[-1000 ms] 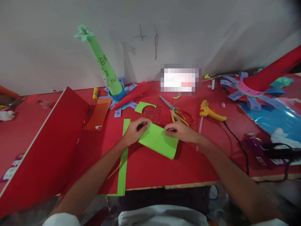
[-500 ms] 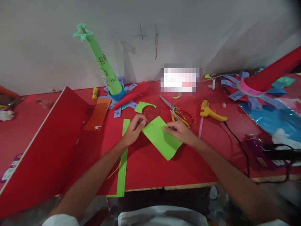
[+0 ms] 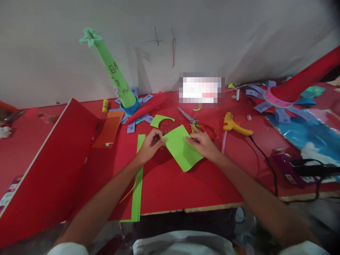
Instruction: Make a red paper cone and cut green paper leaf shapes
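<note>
A piece of lime-green paper [image 3: 182, 150] is held above the red table between both hands. My left hand [image 3: 152, 145] pinches its left corner. My right hand [image 3: 203, 145] grips the upper right edge, thumb on top, fingers partly hidden beneath. Just beyond lies a curved green offcut [image 3: 157, 121] with small scraps around it. Scissors [image 3: 195, 121] with a red-orange handle rest beyond my right hand, over a second, yellow-handled tool. Long green paper strips [image 3: 137, 191] lie by my left forearm.
A yellow glue gun [image 3: 236, 125] with a black cord sits at the right. A red board [image 3: 50, 170] stands tilted at the left. Behind are a glue stick [image 3: 105, 106], an orange sheet [image 3: 108, 131] and a green paper tower [image 3: 117, 76]. A purple box [image 3: 290, 170] is far right.
The green paper has been raised and tilted slightly, its lower corner moving up and left. Both hands keep their grip. The whole view has shifted a little.
</note>
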Tool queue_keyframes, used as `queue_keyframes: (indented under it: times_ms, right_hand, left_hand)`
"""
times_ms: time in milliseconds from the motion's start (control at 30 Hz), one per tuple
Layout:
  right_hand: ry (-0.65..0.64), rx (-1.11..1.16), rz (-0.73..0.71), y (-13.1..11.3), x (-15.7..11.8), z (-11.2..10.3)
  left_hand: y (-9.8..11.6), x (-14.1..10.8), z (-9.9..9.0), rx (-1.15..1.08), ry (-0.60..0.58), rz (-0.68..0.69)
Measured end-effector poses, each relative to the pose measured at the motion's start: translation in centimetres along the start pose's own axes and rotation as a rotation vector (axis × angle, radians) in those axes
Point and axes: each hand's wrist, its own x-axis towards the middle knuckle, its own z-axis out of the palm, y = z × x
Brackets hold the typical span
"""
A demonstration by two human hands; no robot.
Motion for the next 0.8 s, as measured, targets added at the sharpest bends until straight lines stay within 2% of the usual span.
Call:
queue_keyframes:
  times_ms: [267,667,800]
  right_hand:
    - [0.013,-0.041,-0.032,0.1,-0.1,0.2]
    - [0.08,-0.116,-0.088,0.1,-0.2,0.3]
    - [0.098,-0.111,-0.096,0.1,-0.2,0.3]
  left_hand:
    - [0.2,0.0,-0.2,0.016,-0.009,-0.002]
    - [-0.5,0.3,-0.1,0.015,0.048,-0.024]
    - [-0.7,0.4,-0.3,0.074,0.097,0.017]
